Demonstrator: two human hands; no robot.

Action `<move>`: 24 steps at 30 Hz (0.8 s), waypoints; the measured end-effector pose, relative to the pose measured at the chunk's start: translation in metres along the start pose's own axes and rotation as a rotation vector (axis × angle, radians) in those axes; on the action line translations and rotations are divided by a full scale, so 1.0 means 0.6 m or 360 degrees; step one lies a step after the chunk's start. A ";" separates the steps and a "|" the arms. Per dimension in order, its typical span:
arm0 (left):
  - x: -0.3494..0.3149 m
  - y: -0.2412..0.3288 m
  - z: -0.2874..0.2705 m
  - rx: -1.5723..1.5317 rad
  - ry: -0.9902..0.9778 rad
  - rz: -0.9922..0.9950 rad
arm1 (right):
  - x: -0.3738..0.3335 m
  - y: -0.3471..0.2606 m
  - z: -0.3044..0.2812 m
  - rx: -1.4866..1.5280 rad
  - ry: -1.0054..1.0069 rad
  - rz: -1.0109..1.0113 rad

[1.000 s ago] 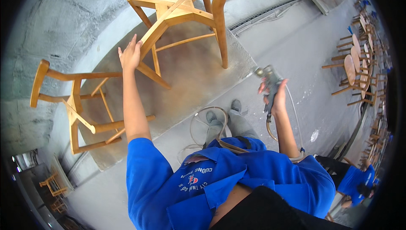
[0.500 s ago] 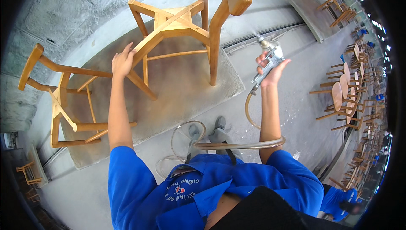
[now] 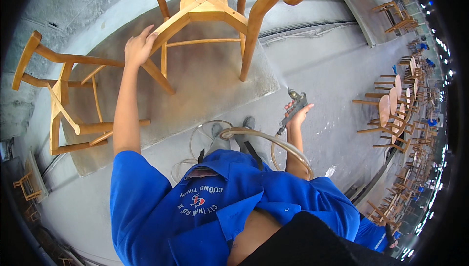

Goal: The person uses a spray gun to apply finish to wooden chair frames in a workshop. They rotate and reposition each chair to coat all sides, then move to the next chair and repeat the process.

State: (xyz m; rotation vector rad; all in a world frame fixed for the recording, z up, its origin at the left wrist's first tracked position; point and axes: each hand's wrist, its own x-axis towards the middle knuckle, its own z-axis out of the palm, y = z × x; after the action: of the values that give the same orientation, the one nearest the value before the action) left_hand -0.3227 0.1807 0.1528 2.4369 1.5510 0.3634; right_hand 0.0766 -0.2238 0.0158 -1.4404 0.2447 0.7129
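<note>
My left hand (image 3: 139,48) rests against the near seat rail of a pale wooden chair frame (image 3: 207,12), its fingers along the rail. The chair stands on a flat, stained board (image 3: 205,90); a crossed brace and small panel show in its seat opening. In my right hand (image 3: 299,113) is a metal spray gun (image 3: 294,109), the fingers wrapped around its grip. A faint mist leaves its nozzle, which points up and left, apart from the chair. A clear brownish hose (image 3: 273,139) loops from the gun past my right forearm.
A second wooden chair frame (image 3: 61,90) stands at the left, close to my left forearm. Hose coils lie by my shoes (image 3: 248,122). Another board (image 3: 359,14) and several stools and chairs (image 3: 386,109) are at the right. A person in blue (image 3: 373,236) is at lower right.
My right hand has lowered the spray gun toward my body, and the hose loop has shifted left. My left hand stays at the chair rail. The whole view has moved slightly.
</note>
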 end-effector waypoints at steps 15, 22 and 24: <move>0.108 -0.089 -0.003 -0.0183 0.0005 -0.0075 | -0.095 0.064 0.002 -0.0885 -0.0588 0.0023; -0.141 -0.034 -0.024 -0.0087 0.0128 -0.0247 | -0.066 0.074 0.000 -0.1165 -0.0619 0.0241; -0.248 0.010 -0.020 -0.0105 0.0349 -0.0066 | -0.050 0.069 -0.003 -0.1226 -0.0741 0.0213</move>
State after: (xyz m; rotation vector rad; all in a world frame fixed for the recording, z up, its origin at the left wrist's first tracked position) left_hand -0.3824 0.0438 0.1538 2.3768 1.6433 0.6831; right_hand 0.0302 -0.2358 -0.0016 -1.9261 -0.3401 1.3161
